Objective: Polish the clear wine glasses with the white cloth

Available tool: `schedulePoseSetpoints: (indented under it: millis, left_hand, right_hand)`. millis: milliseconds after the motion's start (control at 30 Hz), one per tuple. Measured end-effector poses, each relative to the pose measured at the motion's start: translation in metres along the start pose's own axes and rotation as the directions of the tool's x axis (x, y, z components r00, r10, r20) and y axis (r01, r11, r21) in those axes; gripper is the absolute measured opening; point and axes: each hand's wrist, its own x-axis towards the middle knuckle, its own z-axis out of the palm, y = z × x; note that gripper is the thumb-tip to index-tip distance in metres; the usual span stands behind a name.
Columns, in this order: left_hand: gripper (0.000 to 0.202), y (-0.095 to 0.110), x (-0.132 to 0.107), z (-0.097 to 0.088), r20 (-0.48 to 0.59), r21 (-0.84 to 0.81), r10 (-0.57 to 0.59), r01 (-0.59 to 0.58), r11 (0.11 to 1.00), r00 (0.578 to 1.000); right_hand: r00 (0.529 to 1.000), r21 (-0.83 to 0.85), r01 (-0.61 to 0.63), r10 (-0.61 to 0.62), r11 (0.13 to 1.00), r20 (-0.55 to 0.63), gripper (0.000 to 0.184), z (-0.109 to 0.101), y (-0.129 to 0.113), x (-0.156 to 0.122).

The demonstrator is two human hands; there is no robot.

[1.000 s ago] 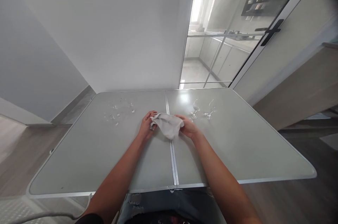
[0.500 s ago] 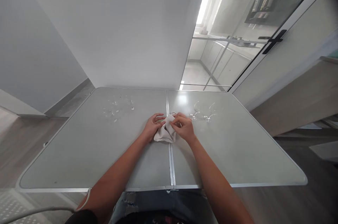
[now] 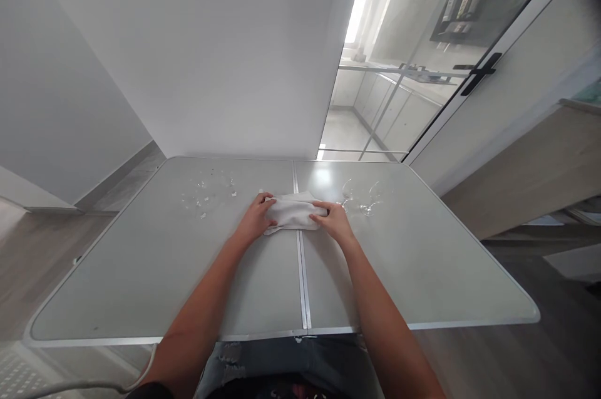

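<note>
A white cloth (image 3: pixel 295 212) is stretched across the table's middle seam, its folds lying sideways. My left hand (image 3: pixel 256 216) grips its left end, thumb in front and fingers behind. At the right end, my right hand (image 3: pixel 332 218) pinches it between thumb and fingers. Whether anything is wrapped inside the cloth, I cannot tell. Just beyond my right hand stand clear glasses (image 3: pixel 367 208), partly hard to make out against the tabletop. More clear glassware (image 3: pixel 203 198), with small white bits on it, is at the back left.
The pale grey folding table (image 3: pixel 141 286) has a metal rim and a metal seam (image 3: pixel 303 286) down its middle. A white wall (image 3: pixel 235 73) rises behind it. At the back right is a glass door with a black handle (image 3: pixel 481 73). A cable (image 3: pixel 94 385) runs at the lower left.
The bunched cloth has been spread out wide between my hands. My left hand moved left and slightly away from me; my right hand shifted slightly right. The view has shifted slightly.
</note>
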Motion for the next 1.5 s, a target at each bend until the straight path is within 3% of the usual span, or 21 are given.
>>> schedulePoseSetpoints:
  millis: [67, 133, 200, 267, 367, 467, 500, 567, 667, 767, 833, 967, 1033, 1067, 1167, 1233, 1300, 1400, 1500]
  left_hand:
    - [0.027, -0.001, 0.001, -0.005, 0.041, 0.054, 0.050, -0.052, 0.997, 0.998]
    - [0.012, 0.003, 0.002, -0.014, -0.049, 0.087, 0.079, -0.075, 0.993, 0.996]
    - [0.010, 0.010, 0.003, -0.025, -0.193, 0.059, 0.060, -0.049, 0.997, 0.979]
    - [0.011, 0.019, 0.004, -0.034, -0.247, -0.034, -0.029, 0.021, 0.999, 0.969]
    - [0.011, 0.031, 0.003, -0.032, -0.219, -0.125, -0.174, 0.150, 0.981, 0.960]
    - [0.013, 0.045, -0.002, -0.011, -0.257, -0.152, -0.257, 0.224, 0.963, 0.932]
    - [0.016, 0.050, -0.005, -0.002, -0.276, -0.168, -0.277, 0.238, 0.957, 0.921]
    - [0.018, 0.062, -0.009, 0.015, -0.282, -0.191, -0.276, 0.228, 0.955, 0.919]
    - [0.015, 0.076, -0.014, 0.028, -0.106, -0.223, -0.112, 0.086, 0.971, 0.988]
    - [0.023, 0.082, -0.016, 0.028, 0.094, -0.382, 0.042, -0.003, 0.924, 0.995]
    - [0.029, 0.079, -0.016, 0.024, 0.087, -0.479, 0.010, 0.033, 0.877, 0.996]
    - [0.028, 0.058, -0.013, 0.014, -0.131, -0.433, -0.080, 0.015, 0.901, 0.988]
    - [0.027, 0.041, -0.010, 0.008, -0.310, -0.302, -0.122, 0.024, 0.953, 0.943]
    - [0.026, 0.031, -0.008, 0.005, -0.407, -0.231, -0.155, 0.062, 0.971, 0.900]
    - [0.024, 0.000, -0.004, -0.004, -0.636, -0.100, -0.263, 0.260, 0.960, 0.726]
    - [0.030, -0.018, -0.003, -0.007, -0.697, -0.101, -0.327, 0.364, 0.926, 0.638]
    - [0.042, -0.031, -0.002, -0.007, -0.696, -0.142, -0.379, 0.400, 0.906, 0.611]
    - [0.061, -0.041, 0.001, -0.003, -0.639, -0.233, -0.448, 0.397, 0.888, 0.626]
    - [0.075, -0.045, 0.007, -0.004, -0.588, -0.297, -0.517, 0.429, 0.853, 0.622]
  right_hand:
    - [0.994, -0.168, 0.108, -0.111, 0.980, -0.006, 0.022, -0.004, 0.000, -0.001]
    - [0.971, -0.250, 0.230, -0.237, 0.940, 0.004, 0.007, -0.008, -0.005, -0.004]
    - [0.937, -0.210, 0.344, -0.350, 0.915, 0.009, 0.006, -0.013, -0.013, -0.007]
    - [0.930, -0.066, 0.366, -0.366, 0.928, 0.006, 0.014, -0.015, -0.021, -0.009]
    - [0.980, 0.105, 0.184, -0.174, 0.977, -0.096, 0.022, -0.006, -0.025, -0.008]
    - [0.965, 0.175, -0.006, 0.052, 0.984, -0.258, 0.022, 0.019, -0.022, -0.008]
    - [0.960, 0.242, -0.066, 0.128, 0.968, -0.250, 0.018, 0.030, -0.021, -0.010]
    - [0.961, 0.441, -0.180, 0.253, 0.879, -0.112, 0.014, 0.048, -0.022, -0.013]
    - [0.952, 0.693, -0.285, 0.281, 0.662, 0.122, 0.030, 0.064, -0.029, -0.019]
    - [0.939, 0.796, -0.342, 0.223, 0.499, 0.263, 0.047, 0.061, -0.033, -0.022]
    - [0.943, 0.808, -0.332, 0.174, 0.486, 0.283, 0.044, 0.055, -0.033, -0.020]
    - [0.961, 0.814, -0.255, 0.231, 0.523, 0.153, 0.032, 0.049, -0.024, -0.015]
    - [0.950, 0.848, -0.277, 0.260, 0.452, 0.172, 0.027, 0.050, -0.018, -0.012]
    - [0.944, 0.860, -0.297, 0.264, 0.415, 0.199, 0.024, 0.051, -0.016, -0.011]
    - [0.923, 0.852, -0.335, 0.321, 0.402, 0.211, 0.018, 0.054, -0.008, -0.008]
    - [0.911, 0.835, -0.331, 0.379, 0.439, 0.162, 0.018, 0.055, -0.005, -0.007]
    - [0.903, 0.824, -0.334, 0.405, 0.457, 0.141, 0.018, 0.055, -0.004, -0.006]
    - [0.901, 0.820, -0.357, 0.395, 0.448, 0.177, 0.021, 0.055, -0.006, -0.008]
    - [0.923, 0.812, -0.358, 0.304, 0.462, 0.234, 0.032, 0.054, -0.009, -0.012]
